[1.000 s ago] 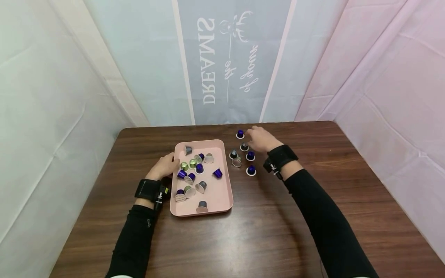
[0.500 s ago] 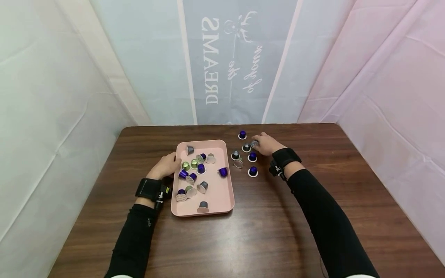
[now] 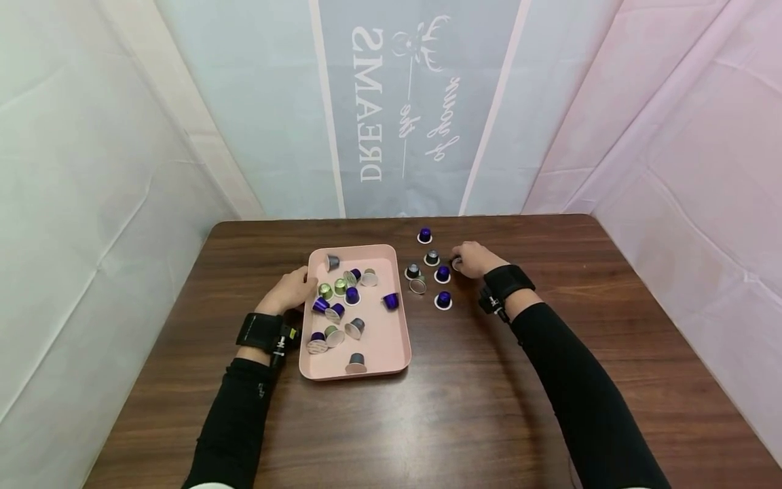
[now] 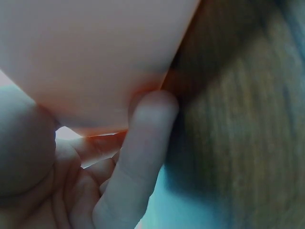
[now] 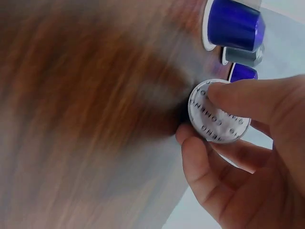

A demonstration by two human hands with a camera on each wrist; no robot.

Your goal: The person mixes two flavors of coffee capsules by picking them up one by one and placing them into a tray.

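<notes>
My right hand pinches a coffee capsule between thumb and fingers, low over the table right of the standing capsules. Its printed foil lid faces the camera in the right wrist view; its body is mostly hidden. Close by stand a blue capsule and a grey one, both on their rims. At the left, my other hand grips the side of a pink tray; in the left wrist view a finger presses along the tray's outer wall. Purple, green and grey capsules lie scattered in the tray.
More capsules stand beside the tray: a blue one near the back edge, another blue one in front, and a dark one. A clear-looking round piece lies with them. Fabric walls enclose the wooden table.
My right hand has picked up a capsule and moved right and nearer with it, away from the standing group. A purple capsule in the tray has shifted slightly right. The left hand keeps its place.
</notes>
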